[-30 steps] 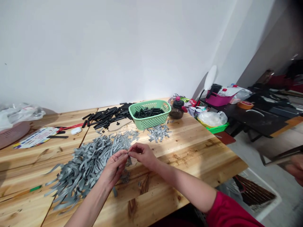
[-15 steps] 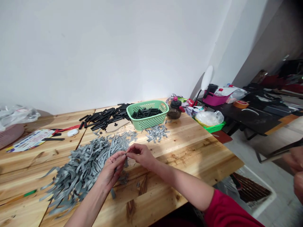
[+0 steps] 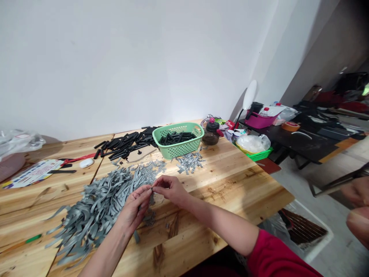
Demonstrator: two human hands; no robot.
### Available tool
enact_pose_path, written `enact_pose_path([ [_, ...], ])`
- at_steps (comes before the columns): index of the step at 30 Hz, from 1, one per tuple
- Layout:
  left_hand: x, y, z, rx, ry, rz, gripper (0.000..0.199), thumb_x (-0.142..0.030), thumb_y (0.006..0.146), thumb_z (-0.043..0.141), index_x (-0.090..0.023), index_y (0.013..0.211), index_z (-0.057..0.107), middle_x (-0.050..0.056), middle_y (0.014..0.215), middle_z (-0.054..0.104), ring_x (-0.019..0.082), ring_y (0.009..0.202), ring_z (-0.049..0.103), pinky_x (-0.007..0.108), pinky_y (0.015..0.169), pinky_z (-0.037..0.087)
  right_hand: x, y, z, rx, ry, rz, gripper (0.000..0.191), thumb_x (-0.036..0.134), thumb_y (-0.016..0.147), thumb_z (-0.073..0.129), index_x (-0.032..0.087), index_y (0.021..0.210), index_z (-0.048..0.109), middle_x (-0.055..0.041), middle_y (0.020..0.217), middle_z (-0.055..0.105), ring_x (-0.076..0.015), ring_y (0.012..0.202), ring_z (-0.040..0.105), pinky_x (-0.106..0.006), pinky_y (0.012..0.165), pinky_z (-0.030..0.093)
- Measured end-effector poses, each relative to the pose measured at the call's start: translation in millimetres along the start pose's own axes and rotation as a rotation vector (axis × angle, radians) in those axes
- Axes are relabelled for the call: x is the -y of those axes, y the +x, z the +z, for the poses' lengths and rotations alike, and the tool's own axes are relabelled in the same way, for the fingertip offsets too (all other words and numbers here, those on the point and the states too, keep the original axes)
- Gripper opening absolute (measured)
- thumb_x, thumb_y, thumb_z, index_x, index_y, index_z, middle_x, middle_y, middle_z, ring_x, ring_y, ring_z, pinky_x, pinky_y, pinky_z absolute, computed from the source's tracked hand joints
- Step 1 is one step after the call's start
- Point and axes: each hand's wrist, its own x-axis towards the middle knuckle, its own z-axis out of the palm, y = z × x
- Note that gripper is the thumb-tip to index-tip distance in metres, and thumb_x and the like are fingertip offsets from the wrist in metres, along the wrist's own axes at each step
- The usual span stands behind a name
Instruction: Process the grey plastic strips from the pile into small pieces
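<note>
My left hand and my right hand meet fingertip to fingertip above the wooden table. Both are closed in a pinch on something small and dark that I cannot make out. A big heap of grey strips lies beside and beyond my left hand. Short grey pieces are scattered beyond my right hand, in front of a green basket that holds black tubes.
Loose black tubes lie left of the basket, a dark jar to its right. At the left are a printed card, a white case and a green-tipped tool. Part of another person shows at the right edge.
The whole view has shifted slightly, so the table things appear a little further left. My hands keep the same pinch. The other person's limbs at the right edge have moved.
</note>
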Motion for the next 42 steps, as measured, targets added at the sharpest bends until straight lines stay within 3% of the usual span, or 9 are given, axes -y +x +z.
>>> enact_pose_path([
  [6, 1, 0, -0.8, 0.0, -0.019, -0.012, 0.038, -0.028, 0.062, 0.085, -0.013, 0.091, 0.065, -0.011, 0.046, 0.031, 0.0, 0.036, 0.019, 0.011, 0.033, 0.015, 0, 0, 1, -0.009, -0.015, -0.009, 0.036, 0.048, 0.069, 0.076, 0.016, 0.08, 0.065, 0.0026, 0.066, 0.056, -0.0074, 0.058, 0.044, -0.02, 0.053, 0.034],
  [12, -1, -1, 1.9, -0.021, -0.024, -0.014, 0.041, -0.027, 0.058, 0.088, -0.012, 0.089, 0.066, -0.011, 0.047, 0.033, 0.0, 0.037, 0.02, 0.01, 0.032, 0.016, 6, -5, 3, -0.024, -0.026, -0.047, 0.028, 0.049, 0.074, 0.071, 0.022, 0.08, 0.069, -0.0012, 0.072, 0.063, -0.011, 0.066, 0.054, -0.029, 0.062, 0.04],
  [21, -1, -2, -0.2, 0.015, -0.031, -0.034, 0.038, -0.025, 0.061, 0.086, -0.013, 0.091, 0.066, -0.011, 0.047, 0.033, 0.0, 0.037, 0.022, 0.01, 0.032, 0.017, 16, -8, 4, -0.056, -0.1, -0.04, 0.035, 0.059, 0.074, 0.064, 0.025, 0.082, 0.072, -0.0057, 0.076, 0.068, -0.015, 0.073, 0.064, -0.032, 0.059, 0.041],
  [33, -1, -2, -0.2, 0.015, -0.012, -0.045, 0.043, -0.028, 0.059, 0.088, -0.013, 0.092, 0.065, -0.01, 0.048, 0.035, 0.0, 0.038, 0.022, 0.01, 0.033, 0.015, 9, -6, 2, -0.039, -0.057, -0.046, 0.029, 0.05, 0.074, 0.068, 0.021, 0.079, 0.068, -0.0042, 0.076, 0.066, -0.0148, 0.072, 0.062, -0.03, 0.065, 0.045],
  [38, -1, -1, 0.3, 0.017, -0.011, -0.054, 0.046, -0.027, 0.054, 0.09, -0.012, 0.09, 0.065, -0.011, 0.048, 0.036, 0.0, 0.038, 0.024, 0.01, 0.034, 0.015, 8, 0, -1, -0.046, -0.049, -0.011, 0.031, 0.049, 0.074, 0.068, 0.019, 0.079, 0.065, -0.002, 0.071, 0.064, -0.011, 0.061, 0.057, -0.023, 0.052, 0.039],
  [42, -1, -3, 1.8, 0.008, -0.022, -0.059, 0.046, -0.029, 0.057, 0.089, -0.012, 0.092, 0.064, -0.012, 0.046, 0.034, -0.001, 0.036, 0.021, 0.011, 0.033, 0.013, 7, 1, -3, -0.036, -0.087, -0.006, 0.03, 0.044, 0.077, 0.067, 0.017, 0.089, 0.063, -0.0004, 0.069, 0.063, -0.0081, 0.053, 0.049, -0.02, 0.047, 0.036],
])
